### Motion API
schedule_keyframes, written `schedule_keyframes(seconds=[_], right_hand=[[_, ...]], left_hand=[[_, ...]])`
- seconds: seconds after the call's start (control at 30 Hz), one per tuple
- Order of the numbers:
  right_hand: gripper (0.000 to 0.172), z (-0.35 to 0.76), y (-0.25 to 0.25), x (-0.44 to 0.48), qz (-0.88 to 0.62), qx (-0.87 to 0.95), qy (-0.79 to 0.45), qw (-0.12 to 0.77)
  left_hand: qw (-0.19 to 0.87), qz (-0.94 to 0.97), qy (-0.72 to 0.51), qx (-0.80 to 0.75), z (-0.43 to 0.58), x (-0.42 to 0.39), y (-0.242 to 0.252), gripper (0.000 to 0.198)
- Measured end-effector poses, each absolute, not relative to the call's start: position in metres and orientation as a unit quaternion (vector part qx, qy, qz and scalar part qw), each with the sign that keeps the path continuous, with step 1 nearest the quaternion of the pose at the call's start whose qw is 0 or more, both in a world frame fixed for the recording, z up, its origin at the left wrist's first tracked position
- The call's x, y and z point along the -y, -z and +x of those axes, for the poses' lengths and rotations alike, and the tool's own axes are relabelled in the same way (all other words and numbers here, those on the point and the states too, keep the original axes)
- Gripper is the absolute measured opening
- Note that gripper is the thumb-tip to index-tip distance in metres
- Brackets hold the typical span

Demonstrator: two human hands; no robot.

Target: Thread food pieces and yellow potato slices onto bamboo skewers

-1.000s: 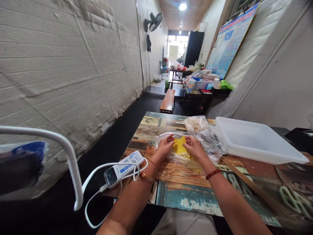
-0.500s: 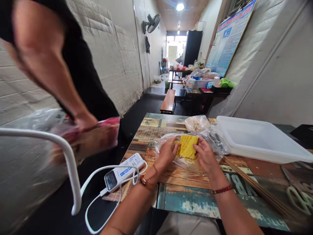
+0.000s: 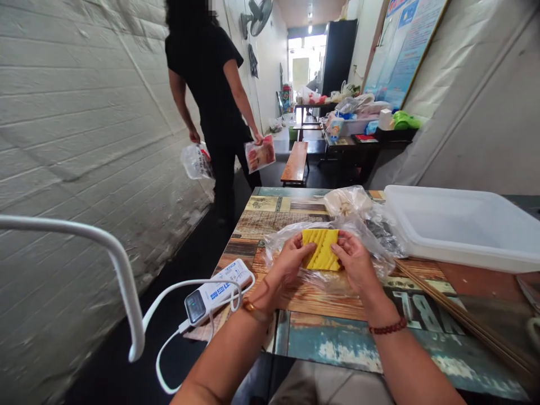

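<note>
A flat, squarish yellow slab with slanting grooves across its face is held up over the table. On its left side my left hand grips it, thumb on the face. My right hand pinches the opposite edge between thumb and fingers. Beneath both hands spreads a crumpled clear plastic bag; what lies inside it is mostly hidden. Just beyond, another clear bag holds pale pieces that I cannot make out.
To the right stand a white plastic tub and long thin sticks. A white power bank with a looped cable lies at the table's left edge. A person carrying bags is in the aisle, near a wooden bench.
The person at the left has walked away down the aisle with the bags. The yellow slab now faces me more squarely, with my left fingers on its side.
</note>
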State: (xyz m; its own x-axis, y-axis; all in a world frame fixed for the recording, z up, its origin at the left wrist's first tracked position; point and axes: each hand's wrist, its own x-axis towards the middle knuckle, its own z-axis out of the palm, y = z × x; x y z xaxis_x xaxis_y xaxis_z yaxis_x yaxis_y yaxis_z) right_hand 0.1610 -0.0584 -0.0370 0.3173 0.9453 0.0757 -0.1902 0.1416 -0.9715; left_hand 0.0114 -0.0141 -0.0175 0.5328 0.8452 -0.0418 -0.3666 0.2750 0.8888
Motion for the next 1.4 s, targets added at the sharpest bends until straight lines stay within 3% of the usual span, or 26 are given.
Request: schedule_keyframes(seconds=[0.13, 0.4, 0.67, 0.8, 1.13, 1.27, 1.4], right_hand=[[0.046, 0.163, 0.039, 0.057, -0.502, 0.397, -0.406, 0.652], [0.046, 0.16, 0.035, 0.058, -0.499, 0.392, -0.388, 0.668], [0.046, 0.164, 0.034, 0.064, -0.548, 0.443, -0.298, 0.643], [0.036, 0.165, 0.032, 0.097, -0.606, 0.487, -0.205, 0.595], [0.04, 0.242, 0.033, 0.207, -0.713, 0.389, -0.154, 0.563], [0.042, 0.288, 0.034, 0.234, -0.774, 0.373, -0.078, 0.505], [0.038, 0.314, 0.041, 0.235, -0.796, 0.48, 0.012, 0.369]], left_hand=[[0.723, 0.462, -0.415, -0.303, 0.015, 0.014, 0.017, 0.039], [0.797, 0.416, -0.336, -0.282, 0.015, 0.014, 0.013, 0.036], [0.812, 0.386, -0.35, -0.262, 0.019, 0.013, 0.022, 0.038], [0.808, 0.377, -0.361, -0.273, 0.015, 0.01, 0.029, 0.035], [0.803, 0.362, -0.347, -0.323, 0.012, 0.008, 0.023, 0.018], [0.803, 0.333, -0.359, -0.339, 0.014, 0.001, 0.026, 0.017], [0.802, 0.346, -0.369, -0.318, 0.014, -0.002, 0.029, 0.019]])
